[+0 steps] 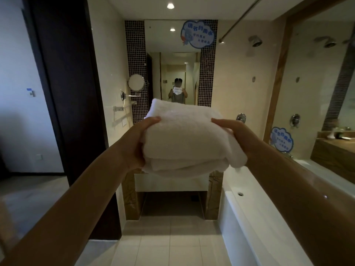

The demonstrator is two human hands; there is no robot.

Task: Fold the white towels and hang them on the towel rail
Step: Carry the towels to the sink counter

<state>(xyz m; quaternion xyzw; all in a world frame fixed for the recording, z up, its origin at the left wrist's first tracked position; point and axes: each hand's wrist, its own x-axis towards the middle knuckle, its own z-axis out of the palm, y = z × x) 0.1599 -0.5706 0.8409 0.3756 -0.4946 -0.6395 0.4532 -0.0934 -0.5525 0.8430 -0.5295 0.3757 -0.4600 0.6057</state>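
White towels (pixel 182 143) sit as one folded bundle at the centre of my view, held up before the mirror (pixel 172 64). My left hand (pixel 138 143) grips the nine o'clock edge and my right hand (pixel 232 131) the three o'clock edge. Both thumbs lie on top; the fingers underneath are hidden. The towel rail (pixel 123 108) is on the left wall, at about nine o'clock from the bundle and well apart from it, so I judge this to be the carry. I would keep the bundle level and the layers pinched. A loose flap sags at four o'clock, and I would tuck it in before draping the fold squarely over a bar. By count I see one bundle, though several layers show at its lower edge and I cannot tell how many towels they make. There are two hands, one rail fitting, one bathtub (pixel 249 192) at five o'clock and two blue stickers (pixel 198 33).
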